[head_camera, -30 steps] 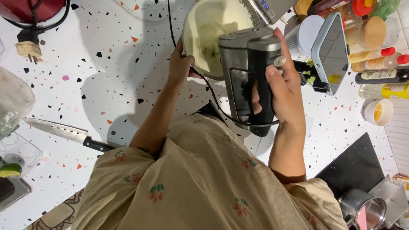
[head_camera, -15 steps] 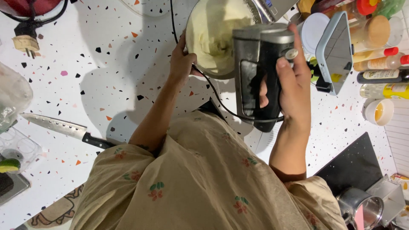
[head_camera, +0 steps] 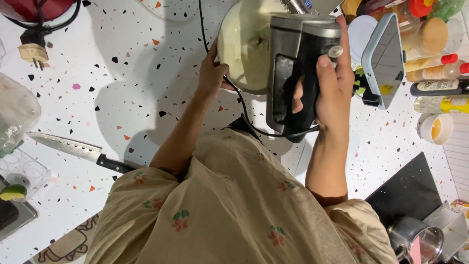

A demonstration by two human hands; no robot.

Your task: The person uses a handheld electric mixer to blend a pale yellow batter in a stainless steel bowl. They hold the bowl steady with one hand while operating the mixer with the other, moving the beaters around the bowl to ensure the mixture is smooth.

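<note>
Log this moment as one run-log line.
left hand: steadying round cream-filled bowl | right hand: gripping black-and-grey electric hand mixer above bowl

The hand mixer (head_camera: 298,73) looks matt black-and-grey plastic, the speckled counter (head_camera: 122,73) smooth stone, perhaps polished.

Head view, steeply down, seemingly close.

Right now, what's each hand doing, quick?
Left hand: curled against the bowl rim, steadying it.
Right hand: closed around the hand mixer.
</note>
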